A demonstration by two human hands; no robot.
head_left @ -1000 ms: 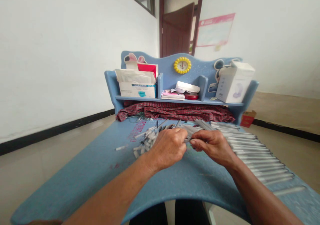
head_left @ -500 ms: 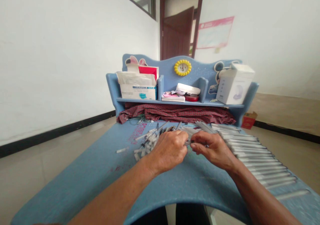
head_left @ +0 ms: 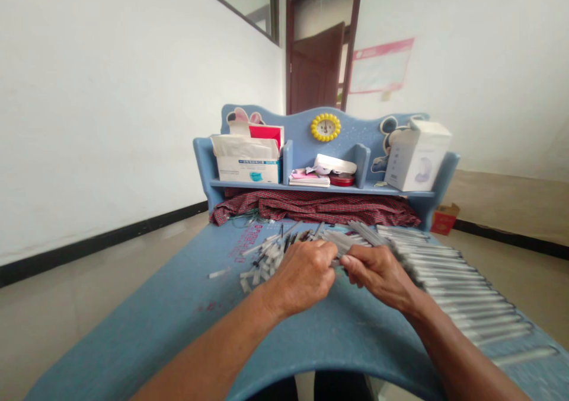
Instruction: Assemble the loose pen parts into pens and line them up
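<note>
My left hand (head_left: 304,275) and my right hand (head_left: 377,273) meet over the middle of a blue desk (head_left: 186,312), fingers pinched together on a thin grey pen-like tube (head_left: 338,263) held between them. Just behind my left hand lies a loose heap of small grey and white pen parts (head_left: 267,255). To the right of my right hand, a long row of finished grey tubes (head_left: 462,297) lies side by side toward the desk's right edge. More tubes (head_left: 355,234) are piled behind my hands.
A blue shelf unit (head_left: 324,184) stands at the desk's back, holding a box of masks (head_left: 246,162), booklets, a red tin (head_left: 341,180), a white carton (head_left: 415,156) and a small yellow clock (head_left: 325,127). Checked cloth (head_left: 315,205) lies beneath. One stray piece (head_left: 217,273) sits left.
My hands stay joined on the tube, with only small finger shifts. The view has tilted slightly upward, so everything sits a little lower in the picture.
</note>
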